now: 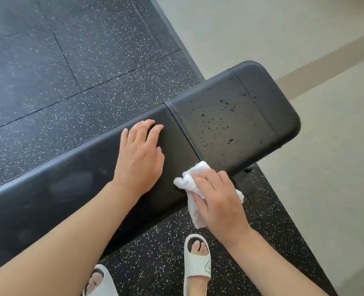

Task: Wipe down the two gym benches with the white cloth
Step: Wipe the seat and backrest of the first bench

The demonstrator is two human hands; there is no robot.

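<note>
While the head camera looks straight down, a black padded bench (91,167) runs slantwise across the shot, from lower left up to its rounded end at the right. No brand, label or lettering can be read on the padding, the cloth or the footwear.

Left hand (139,155) lies palm down on the long pad, fingers straight and a little spread, tips close to the seam (184,133) that splits the long pad from the shorter end pad. That hand holds nothing; it just presses flat on the surface, the forearm coming in from the lower left.

Right hand (218,199) sits at the near edge of the bench, by the same seam. Its fingers are curled down over a white cloth (192,180), gripping it in a bunch. Part of the cloth pokes out past the knuckles onto the pad, and a tail of it hangs down below the bench edge under the thumb side.

On the end pad, dark droplets (223,118) are scattered across the middle, wet and shiny.

Below the bench lies speckled black rubber flooring (91,50), and a pale smooth floor (326,189) takes over on the right. Two white open-toe slippers (198,263) stand on the rubber, toes toward the bench.
</note>
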